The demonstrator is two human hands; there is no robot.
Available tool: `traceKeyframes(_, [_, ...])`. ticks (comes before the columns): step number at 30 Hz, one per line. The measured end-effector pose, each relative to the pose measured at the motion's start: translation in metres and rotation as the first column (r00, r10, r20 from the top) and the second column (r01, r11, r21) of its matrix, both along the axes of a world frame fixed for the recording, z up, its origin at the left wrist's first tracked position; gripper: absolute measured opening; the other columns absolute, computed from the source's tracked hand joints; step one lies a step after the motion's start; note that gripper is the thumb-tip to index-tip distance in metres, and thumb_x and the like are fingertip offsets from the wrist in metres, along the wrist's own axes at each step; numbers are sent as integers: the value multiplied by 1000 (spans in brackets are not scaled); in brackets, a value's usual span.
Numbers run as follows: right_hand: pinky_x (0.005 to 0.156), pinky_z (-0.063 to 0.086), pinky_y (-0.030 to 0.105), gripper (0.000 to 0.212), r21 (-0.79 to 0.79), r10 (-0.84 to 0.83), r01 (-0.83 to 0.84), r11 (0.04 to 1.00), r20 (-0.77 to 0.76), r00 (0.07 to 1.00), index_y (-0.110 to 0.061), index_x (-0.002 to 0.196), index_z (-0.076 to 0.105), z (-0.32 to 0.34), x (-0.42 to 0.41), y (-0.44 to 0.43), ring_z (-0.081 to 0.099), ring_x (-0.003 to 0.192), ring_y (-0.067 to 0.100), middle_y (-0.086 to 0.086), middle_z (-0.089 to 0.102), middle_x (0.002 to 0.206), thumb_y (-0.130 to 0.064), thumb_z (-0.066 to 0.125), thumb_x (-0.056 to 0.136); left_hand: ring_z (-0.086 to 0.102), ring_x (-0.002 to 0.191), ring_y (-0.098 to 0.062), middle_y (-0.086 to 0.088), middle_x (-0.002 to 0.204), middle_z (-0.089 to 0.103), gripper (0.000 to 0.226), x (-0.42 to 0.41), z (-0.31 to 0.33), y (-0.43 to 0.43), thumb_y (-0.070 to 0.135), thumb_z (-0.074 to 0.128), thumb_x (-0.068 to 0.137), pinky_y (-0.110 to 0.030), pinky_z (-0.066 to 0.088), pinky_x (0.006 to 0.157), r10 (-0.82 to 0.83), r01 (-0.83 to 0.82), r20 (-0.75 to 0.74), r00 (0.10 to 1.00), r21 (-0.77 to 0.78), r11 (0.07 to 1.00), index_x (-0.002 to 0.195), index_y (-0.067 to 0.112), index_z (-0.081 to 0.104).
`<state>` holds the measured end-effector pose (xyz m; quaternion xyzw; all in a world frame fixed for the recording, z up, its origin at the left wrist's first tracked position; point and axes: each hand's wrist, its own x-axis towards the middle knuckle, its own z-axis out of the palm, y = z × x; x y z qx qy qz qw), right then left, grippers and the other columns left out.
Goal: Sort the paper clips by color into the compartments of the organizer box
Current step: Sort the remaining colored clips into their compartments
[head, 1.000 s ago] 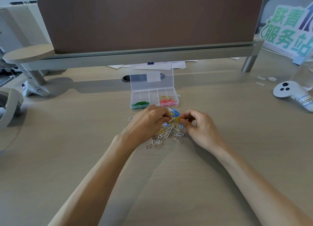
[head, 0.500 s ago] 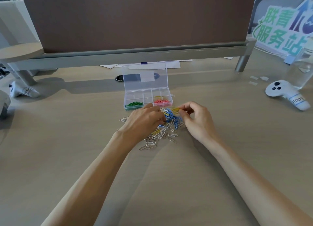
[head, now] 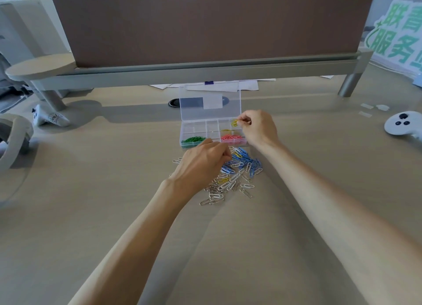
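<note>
The organizer box is clear plastic, and its lid stands open along the 12 o'clock edge. Green clips fill the compartment at its 7 o'clock corner and pink-red clips the one at 5 o'clock. A few yellow clips lie in the far row just behind the pink-red ones.

The right hand hovers over the box's 2 o'clock corner, its grip pinched narrow on a yellow paper clip.

At 6 o'clock from the box, the loose pile lies on the desk. It is mostly blue and silver wire, with a little yellow.

The left hand rests on the pile's 9 o'clock side with its fingers curled under. I cannot tell whether its grip holds a clip.
</note>
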<state>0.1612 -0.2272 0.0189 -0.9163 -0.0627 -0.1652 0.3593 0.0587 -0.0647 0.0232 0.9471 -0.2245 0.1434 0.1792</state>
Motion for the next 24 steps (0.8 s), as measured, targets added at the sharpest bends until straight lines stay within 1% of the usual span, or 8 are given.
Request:
traceKeyframes(4, [77, 53, 41, 18, -144, 51, -48, 988, 16, 999, -12, 94, 73, -8, 4, 1, 63, 90, 27, 7, 74, 95, -11, 56, 90, 54, 92, -17, 3, 95, 67, 13, 1, 3, 0, 19, 52, 97, -40, 51, 71, 76, -79, -25, 997, -118, 990, 97, 13, 64])
traceKeyframes(7, [65, 50, 39, 14, -233, 59, -51, 971, 29, 998, -3, 82, 65, -14, 2, -3, 58, 78, 30, 16, 68, 79, -1, 51, 84, 55, 97, -21, -1, 95, 69, 16, 5, 2, 0, 6, 51, 96, -36, 48, 79, 86, -103, -85, 993, -213, 972, 101, 9, 66])
traceKeyframes(11, [73, 52, 31, 19, -42, 85, -80, 996, 118, 989, -11, 96, 74, -5, -25, -7, 65, 84, 21, 4, 74, 90, -13, 55, 92, 57, 96, -14, 0, 92, 70, 20, 5, 2, 0, 5, 52, 94, -20, 41, 75, 113, -149, -138, 984, -283, 948, 107, 11, 66])
traceKeyframes(14, [71, 47, 16, 18, 54, 216, -222, 973, 109, 970, -18, 102, 75, 4, -65, -6, 64, 81, 7, -8, 73, 92, -20, 60, 92, 53, 96, -12, 11, 87, 68, 18, 2, 5, -1, 9, 54, 93, -30, 46, 73, 127, -159, -125, 984, -291, 943, 107, 19, 60])
traceKeyframes(17, [69, 47, 13, 13, 128, 289, -296, 947, 70, 955, -22, 98, 76, 3, -89, -7, 63, 75, 4, -14, 71, 85, -22, 66, 89, 52, 97, -13, 13, 87, 66, 16, -1, 8, -3, 11, 56, 92, -35, 48, 70, 144, -163, -89, 985, -266, 950, 104, 20, 56])
traceKeyframes(20, [63, 41, 10, 10, 148, 264, -265, 953, 28, 964, -20, 94, 75, -1, -96, -12, 58, 68, 3, -14, 68, 77, -17, 69, 86, 53, 99, -13, 9, 95, 65, 16, -3, 10, -6, 13, 56, 93, -34, 48, 70, 141, -154, -74, 987, -223, 963, 107, 20, 58])
traceKeyframes(22, [61, 39, 10, 8, 164, 185, -186, 969, 21, 982, -20, 91, 74, -5, -99, -20, 56, 66, 5, -11, 67, 76, -16, 68, 87, 54, 103, -14, 5, 104, 66, 19, 0, 10, -11, 13, 54, 94, -33, 49, 74, 134, -143, -63, 989, -185, 972, 112, 18, 61])
traceKeyframes(24, [59, 38, 9, 7, 204, 85, -86, 975, 12, 996, -21, 88, 72, -10, -101, -29, 54, 64, 4, -12, 65, 74, -16, 66, 88, 53, 108, -18, 2, 111, 66, 20, 6, 8, -15, 11, 53, 94, -39, 51, 80, 96, -100, -45, 994, -109, 989, 111, 15, 64])
